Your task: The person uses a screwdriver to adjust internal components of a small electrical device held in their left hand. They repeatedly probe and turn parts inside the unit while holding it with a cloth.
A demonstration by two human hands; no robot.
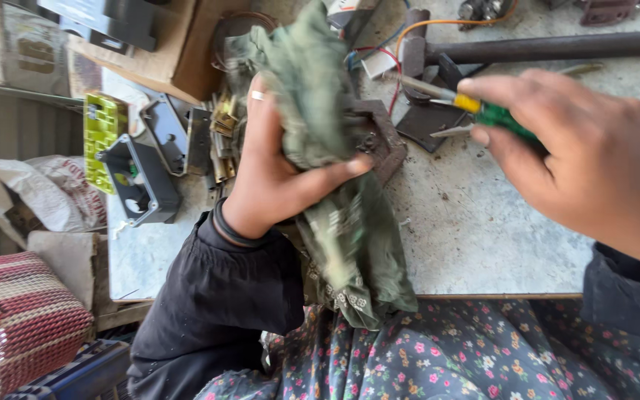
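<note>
Worktop (483,230) of pale, speckled stone is cluttered at 11 o'clock; left hand (275,174) fingers are clamped on green cloth (335,185); right hand (579,163) fingers are closed around green-handled screwdriver (475,107).

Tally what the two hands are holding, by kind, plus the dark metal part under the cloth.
Green cloth, gripped in the left hand: 1
Screwdriver with green and yellow handle, in the right hand: 1
Dark metal part, under the cloth: 1
Total: 3
</note>
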